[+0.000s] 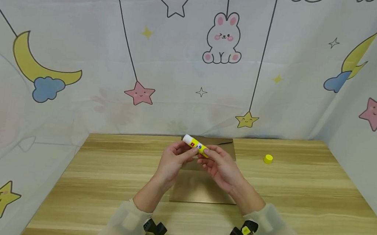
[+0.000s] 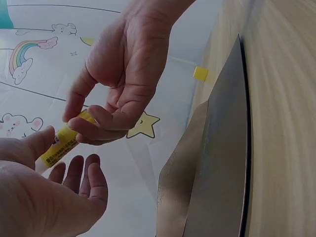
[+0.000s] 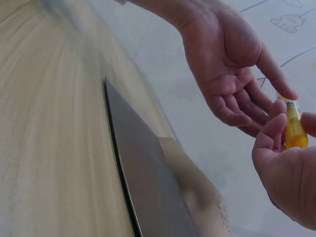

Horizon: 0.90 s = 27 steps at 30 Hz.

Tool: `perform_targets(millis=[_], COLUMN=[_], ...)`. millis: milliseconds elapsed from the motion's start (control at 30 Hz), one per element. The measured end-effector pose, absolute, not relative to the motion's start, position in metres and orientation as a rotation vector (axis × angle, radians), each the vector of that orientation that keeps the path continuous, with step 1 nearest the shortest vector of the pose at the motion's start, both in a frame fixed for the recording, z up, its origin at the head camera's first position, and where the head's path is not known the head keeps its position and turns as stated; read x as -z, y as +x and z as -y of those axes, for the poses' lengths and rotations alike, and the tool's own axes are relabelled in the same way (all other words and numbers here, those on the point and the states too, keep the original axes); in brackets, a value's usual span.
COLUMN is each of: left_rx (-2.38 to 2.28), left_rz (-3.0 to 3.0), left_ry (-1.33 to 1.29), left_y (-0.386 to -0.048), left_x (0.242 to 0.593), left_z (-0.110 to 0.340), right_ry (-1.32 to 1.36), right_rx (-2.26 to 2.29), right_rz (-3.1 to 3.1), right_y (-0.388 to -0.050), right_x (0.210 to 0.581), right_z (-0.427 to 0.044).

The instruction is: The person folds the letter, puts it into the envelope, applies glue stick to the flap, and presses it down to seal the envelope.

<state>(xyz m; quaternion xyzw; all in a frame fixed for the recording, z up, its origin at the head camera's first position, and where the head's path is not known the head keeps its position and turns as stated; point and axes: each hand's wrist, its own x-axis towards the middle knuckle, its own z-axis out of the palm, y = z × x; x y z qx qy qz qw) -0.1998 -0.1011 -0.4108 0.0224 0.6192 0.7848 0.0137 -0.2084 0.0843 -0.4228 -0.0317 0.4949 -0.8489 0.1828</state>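
Both hands hold a yellow glue stick over the table, tilted with its white end to the upper left. My left hand pinches it near the white end between thumb and fingers. My right hand pinches the yellow lower end; in the left wrist view its thumb and fingertips lie on the yellow tube. Below the hands lies a brown paper envelope, its flap spread toward the back wall. The forearms and hands hide part of the envelope.
A small yellow cap stands on the wooden table to the right of the envelope. Behind the table hangs a white cloth printed with stars, moons and a rabbit. The cloth also closes off the right side.
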Motion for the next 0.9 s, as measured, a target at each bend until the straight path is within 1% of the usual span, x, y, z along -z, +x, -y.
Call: perform_targets(millis=[233,400,533,733,900], left_rx=[-2.405,-2.370,-2.313,-2.148,-1.780], left_rz=[-1.978,-2.100,-2.246,-2.514,-2.779], left_ry=[0.045,0.001,0.019,0.184,0.395], left_y=[-0.200,-0.203,-0.205,-0.207,-0.202], left_x=[0.412,0.415,0.418,0.420,0.423], left_z=[0.102,0.104,0.104,0.109,0.117], right_ry=[-0.023,-0.055,-0.085,-0.164,-0.222], right_rx=[2.473,2.460,2.426,2.364,2.312], right_rz=[-1.437,-1.589,-1.716,-1.884,-2.009], right_y=[-0.212,-0.216,-0.217,-0.218,-0.216], right_x=[0.419,0.417,0.414,0.411,0.410], right_z=[-0.090,-0.097,-0.109,-0.129,-0.147])
